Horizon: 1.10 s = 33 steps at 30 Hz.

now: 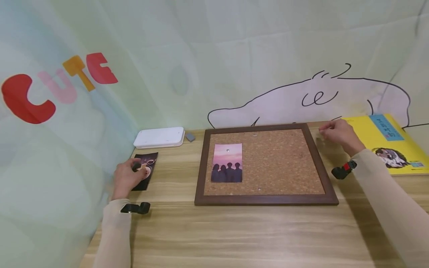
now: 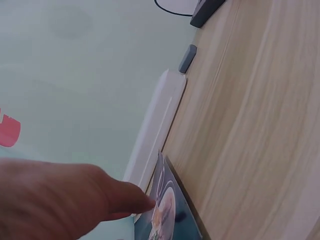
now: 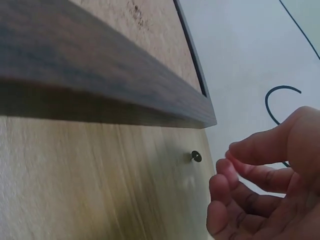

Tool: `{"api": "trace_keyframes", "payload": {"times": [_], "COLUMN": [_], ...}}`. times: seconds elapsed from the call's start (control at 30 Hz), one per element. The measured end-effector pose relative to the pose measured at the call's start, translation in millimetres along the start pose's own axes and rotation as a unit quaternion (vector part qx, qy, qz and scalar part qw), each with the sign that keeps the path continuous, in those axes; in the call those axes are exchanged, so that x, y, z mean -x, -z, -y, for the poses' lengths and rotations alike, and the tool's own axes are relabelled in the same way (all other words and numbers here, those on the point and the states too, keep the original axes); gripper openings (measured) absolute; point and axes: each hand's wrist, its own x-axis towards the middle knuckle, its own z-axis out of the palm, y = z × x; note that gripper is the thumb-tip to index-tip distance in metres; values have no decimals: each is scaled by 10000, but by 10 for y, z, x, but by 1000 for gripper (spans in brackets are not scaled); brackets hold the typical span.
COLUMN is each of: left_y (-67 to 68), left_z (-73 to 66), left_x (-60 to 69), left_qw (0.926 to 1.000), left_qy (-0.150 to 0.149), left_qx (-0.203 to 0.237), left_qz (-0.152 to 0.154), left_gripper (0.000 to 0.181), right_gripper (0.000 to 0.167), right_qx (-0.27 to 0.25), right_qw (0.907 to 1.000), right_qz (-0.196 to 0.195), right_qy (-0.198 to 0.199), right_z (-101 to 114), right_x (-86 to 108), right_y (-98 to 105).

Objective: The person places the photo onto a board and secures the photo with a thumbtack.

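Note:
Over a dark photo card (image 1: 145,182) with a pale round motif, at the table's left, my left hand (image 1: 126,178) is lowered. In the left wrist view its fingertips come down at the card (image 2: 172,215); whether they touch it is unclear. Beyond the right edge of a brown-framed corkboard (image 1: 275,163), my right hand (image 1: 341,134) hovers with loosely bent fingers, thumb near the index fingertip. A small metal thumbtack (image 3: 196,156) stands on the table just beside those fingertips; I see nothing between them. A pink silhouette photo (image 1: 227,163) is tacked to the corkboard's left part.
A white flat case (image 1: 159,137) lies at the back left, with a small grey block (image 1: 190,137) next to it. At the right lies a yellow book (image 1: 368,137), partly under my right arm. A printed curtain (image 1: 254,67) borders the table behind and at the left.

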Motion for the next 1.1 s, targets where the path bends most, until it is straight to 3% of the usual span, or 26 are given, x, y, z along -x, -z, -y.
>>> {"api": "trace_keyframes", "payload": {"times": [0.13, 0.3, 0.67, 0.93, 1.1], "left_y": [-14, -5, 8, 37, 48], "left_z": [-24, -54, -74, -64, -17], "left_x": [-3, 5, 22, 46, 31], "left_qw": [9989, 9958, 9947, 9938, 9956], "left_qy": [173, 318, 394, 557, 494], "left_qx": [-428, -741, -808, -783, -596], "left_qz": [93, 444, 490, 552, 520], "left_gripper": [64, 68, 68, 68, 65], "right_gripper": [43, 42, 43, 34, 34], "right_qx": [162, 229, 581, 543, 517], "right_qw": [9998, 9994, 9980, 9984, 9984], "right_qz": [49, 28, -194, -141, -143], "right_qy": [-134, -250, -161, 63, 167], "right_z": [-27, -47, -27, -25, -58], "right_x": [-25, -61, -87, -69, -59], "right_y": [4, -24, -110, -99, -65]}}
